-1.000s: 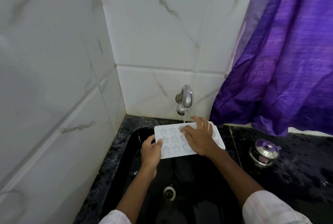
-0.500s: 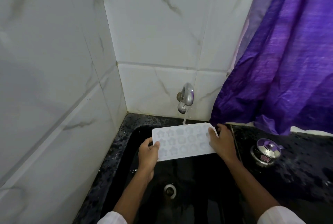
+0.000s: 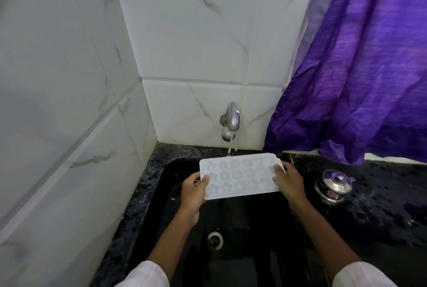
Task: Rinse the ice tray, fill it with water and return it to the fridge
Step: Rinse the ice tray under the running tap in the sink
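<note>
A white ice tray [image 3: 240, 174] with star and round moulds is held level over the black sink [image 3: 245, 236]. My left hand [image 3: 193, 190] grips its left end, thumb on top. My right hand [image 3: 288, 182] grips its right end. Above it a chrome tap [image 3: 231, 120] on the tiled wall runs, and a thin stream of water [image 3: 231, 150] falls onto the tray's far edge.
The drain [image 3: 215, 239] lies in the sink bottom below the tray. A small steel pot with a lid [image 3: 333, 186] stands on the wet black counter [image 3: 392, 194] to the right. A purple curtain [image 3: 360, 67] hangs behind it. White tiled walls close the left and back.
My right hand has left the top of the tray and taken hold of its right end. The tray now lies flatter under the tap. The left hand keeps its hold.
</note>
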Tool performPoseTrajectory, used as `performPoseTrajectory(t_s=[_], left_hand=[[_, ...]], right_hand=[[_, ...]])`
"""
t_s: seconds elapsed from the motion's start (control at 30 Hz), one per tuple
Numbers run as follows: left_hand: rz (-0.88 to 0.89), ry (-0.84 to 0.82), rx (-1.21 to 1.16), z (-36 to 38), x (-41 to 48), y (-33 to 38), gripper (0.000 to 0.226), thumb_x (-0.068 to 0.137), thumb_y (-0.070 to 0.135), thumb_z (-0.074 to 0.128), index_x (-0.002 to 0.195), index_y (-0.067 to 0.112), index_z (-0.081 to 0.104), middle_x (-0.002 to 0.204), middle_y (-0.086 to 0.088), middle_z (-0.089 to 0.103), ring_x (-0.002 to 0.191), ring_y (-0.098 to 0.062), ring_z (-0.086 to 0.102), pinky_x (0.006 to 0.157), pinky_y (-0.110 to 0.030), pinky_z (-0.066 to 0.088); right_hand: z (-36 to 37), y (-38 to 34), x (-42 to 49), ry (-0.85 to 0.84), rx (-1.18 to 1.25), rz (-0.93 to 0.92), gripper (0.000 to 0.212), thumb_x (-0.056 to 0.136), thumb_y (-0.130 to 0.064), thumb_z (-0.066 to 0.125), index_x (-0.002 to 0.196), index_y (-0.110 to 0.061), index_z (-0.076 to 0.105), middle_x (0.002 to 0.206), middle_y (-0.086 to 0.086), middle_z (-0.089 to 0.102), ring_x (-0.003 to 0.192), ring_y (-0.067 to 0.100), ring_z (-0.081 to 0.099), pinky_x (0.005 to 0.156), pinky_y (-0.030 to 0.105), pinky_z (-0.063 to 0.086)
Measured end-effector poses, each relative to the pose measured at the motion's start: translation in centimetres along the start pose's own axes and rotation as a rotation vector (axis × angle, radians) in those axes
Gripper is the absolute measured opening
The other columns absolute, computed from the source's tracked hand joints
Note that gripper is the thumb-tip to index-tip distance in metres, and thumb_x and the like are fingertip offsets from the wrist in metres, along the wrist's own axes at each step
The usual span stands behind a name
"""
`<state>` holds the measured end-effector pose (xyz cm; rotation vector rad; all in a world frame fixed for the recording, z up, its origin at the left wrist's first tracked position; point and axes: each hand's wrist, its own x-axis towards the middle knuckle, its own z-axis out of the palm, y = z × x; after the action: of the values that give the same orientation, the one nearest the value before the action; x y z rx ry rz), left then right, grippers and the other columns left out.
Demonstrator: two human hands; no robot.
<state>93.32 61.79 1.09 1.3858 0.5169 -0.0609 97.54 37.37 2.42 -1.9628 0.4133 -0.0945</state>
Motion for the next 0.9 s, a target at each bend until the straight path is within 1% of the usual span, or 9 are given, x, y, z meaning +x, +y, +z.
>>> performPoseTrajectory(t_s=[0.13,0.23,0.4,0.47,0.5,0.6,0.67,0.77,0.9], left_hand=[[-0.023,-0.034,-0.033,0.8,0.2,0.6,0.024,0.103,0.014,0.053,0.124,0.009,0.064,0.111,-0.008,0.074,0.101,-0.026,0.072,0.087,-0.047,0.061],[-0.018,-0.046,-0.028,1.1,0.4,1.2,0.025,0.104,0.013,0.052,0.125,0.008,0.064,0.112,-0.008,0.073,0.101,-0.024,0.071,0.081,-0.040,0.061],[-0.018,-0.021,-0.004,0.8,0.8,1.6,0.025,0.104,0.015,0.053,0.123,0.004,0.065,0.105,-0.005,0.072,0.098,-0.020,0.070,0.071,-0.028,0.060],[-0.013,-0.010,0.015,0.5,0.9,1.5,0.026,0.104,0.015,0.053,0.124,0.004,0.065,0.104,-0.004,0.072,0.097,-0.019,0.070,0.070,-0.028,0.060],[-0.009,-0.007,0.026,0.3,0.9,1.4,0.026,0.104,0.014,0.052,0.125,0.005,0.065,0.105,-0.004,0.072,0.096,-0.019,0.070,0.071,-0.028,0.060],[0.001,0.015,0.077,-0.5,0.9,0.8,0.025,0.105,0.013,0.051,0.125,0.009,0.065,0.106,-0.003,0.073,0.097,-0.021,0.071,0.075,-0.035,0.061],[0.006,0.040,0.115,-1.0,0.8,0.3,0.023,0.104,0.012,0.051,0.123,0.010,0.064,0.105,-0.004,0.073,0.096,-0.022,0.071,0.080,-0.041,0.061],[0.021,0.078,0.163,-1.6,0.4,-0.5,0.016,0.103,0.011,0.051,0.113,0.011,0.064,0.106,-0.008,0.073,0.095,-0.023,0.071,0.086,-0.046,0.060],[0.060,0.102,0.194,-2.7,-0.4,-1.9,0.009,0.103,0.017,0.053,0.105,0.011,0.060,0.102,-0.010,0.074,0.091,-0.027,0.073,0.082,-0.050,0.061]], right_hand=[[-0.5,0.2,0.6,0.009,0.030,0.024,0.033,0.098,-0.026,0.049,0.127,-0.013,0.059,0.115,0.005,0.064,0.087,0.013,0.061,0.067,0.025,0.046],[-0.8,0.1,1.1,0.006,0.062,0.056,0.032,0.099,-0.026,0.049,0.125,-0.013,0.060,0.114,0.004,0.064,0.085,0.010,0.061,0.063,0.022,0.045],[-0.5,0.2,1.7,-0.072,0.118,0.105,0.028,0.098,-0.024,0.046,0.112,-0.013,0.068,0.103,0.002,0.070,0.091,0.016,0.067,0.079,0.033,0.056],[-0.3,0.2,1.6,-0.087,0.130,0.109,0.023,0.099,-0.022,0.046,0.109,-0.015,0.065,0.101,0.001,0.069,0.089,0.014,0.066,0.075,0.029,0.055],[-0.1,0.1,1.5,-0.098,0.127,0.113,0.023,0.100,-0.022,0.046,0.113,-0.016,0.064,0.104,0.002,0.068,0.090,0.014,0.065,0.074,0.028,0.054],[0.3,0.4,1.4,-0.128,0.046,0.113,0.030,0.099,-0.025,0.049,0.125,-0.016,0.060,0.118,0.002,0.064,0.101,0.018,0.063,0.092,0.039,0.053],[0.5,0.6,1.3,-0.157,0.006,0.109,0.029,0.099,-0.024,0.050,0.126,-0.016,0.058,0.116,0.001,0.063,0.100,0.017,0.062,0.091,0.038,0.052],[1.1,1.3,0.5,-0.184,-0.058,0.093,0.023,0.098,-0.022,0.053,0.119,-0.016,0.058,0.108,-0.001,0.063,0.094,0.015,0.062,0.084,0.034,0.053],[1.8,3.0,0.2,-0.258,-0.125,0.133,0.012,0.095,-0.023,0.056,0.106,-0.019,0.060,0.111,0.002,0.067,0.094,0.016,0.065,0.088,0.041,0.056]])
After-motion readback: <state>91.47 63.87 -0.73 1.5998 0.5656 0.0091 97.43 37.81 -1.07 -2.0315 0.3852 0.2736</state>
